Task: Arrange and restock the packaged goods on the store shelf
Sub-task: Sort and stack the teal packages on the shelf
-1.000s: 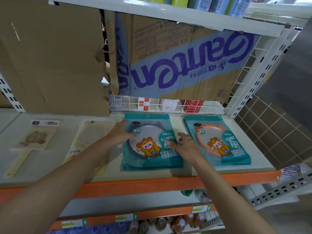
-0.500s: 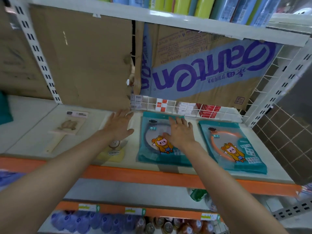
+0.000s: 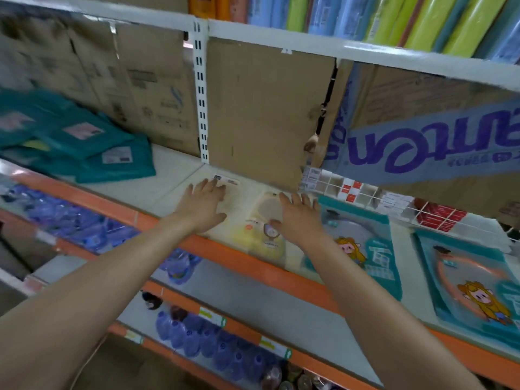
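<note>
Item: pale yellow packet (image 3: 253, 237), flat on the shelf (image 3: 157, 192) at centre frame, close to the orange front rail (image 3: 225, 256). Partly covered by the right hand (image 3: 298, 218), palm down, fingers straight and spread; grip released, nothing clasped. Just left of it, a second pale packet (image 3: 232, 183) with a printed label at its far end, under the left hand (image 3: 204, 205), likewise flat, fingers extended, grip released. Whether the palms press down or sit just above: cannot tell, owing to blur.

Right of centre: teal packet (image 3: 365, 243) with a cartoon figure, flat, its near left corner hidden by the right forearm. At the right edge of the frame: another teal packet with orange ring (image 3: 472, 282), same figure. Behind both: white wire divider (image 3: 394, 205) holding small red and white boxes.

Rear of bay: plain cardboard sheet (image 3: 261, 108), upright. Upper right: printed carton (image 3: 422, 142), purple lettering upside down. Upper centre: white slotted upright (image 3: 201, 94).

Upper left: untidy stack of teal packets (image 3: 84, 147) in the neighbouring bay. Top of frame: green and blue rolls (image 3: 394, 18) on the shelf above. Bottom of frame: blue water bottles (image 3: 211, 342) on a lower shelf.
</note>
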`<action>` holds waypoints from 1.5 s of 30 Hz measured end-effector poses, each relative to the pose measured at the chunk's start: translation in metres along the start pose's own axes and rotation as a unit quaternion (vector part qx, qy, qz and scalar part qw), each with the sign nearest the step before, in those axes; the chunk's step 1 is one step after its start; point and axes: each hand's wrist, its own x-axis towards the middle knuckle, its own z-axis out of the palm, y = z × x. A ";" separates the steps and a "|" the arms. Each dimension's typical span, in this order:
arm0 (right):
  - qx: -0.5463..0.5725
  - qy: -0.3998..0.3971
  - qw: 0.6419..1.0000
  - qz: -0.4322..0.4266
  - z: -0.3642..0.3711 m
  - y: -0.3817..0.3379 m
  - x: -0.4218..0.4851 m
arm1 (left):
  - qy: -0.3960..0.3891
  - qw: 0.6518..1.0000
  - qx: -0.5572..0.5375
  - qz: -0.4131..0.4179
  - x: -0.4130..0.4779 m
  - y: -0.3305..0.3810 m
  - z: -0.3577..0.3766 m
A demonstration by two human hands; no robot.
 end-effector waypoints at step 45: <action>0.110 -0.101 0.985 -0.082 -0.005 -0.512 0.447 | -0.165 0.984 0.061 -0.002 0.238 -0.663 -0.082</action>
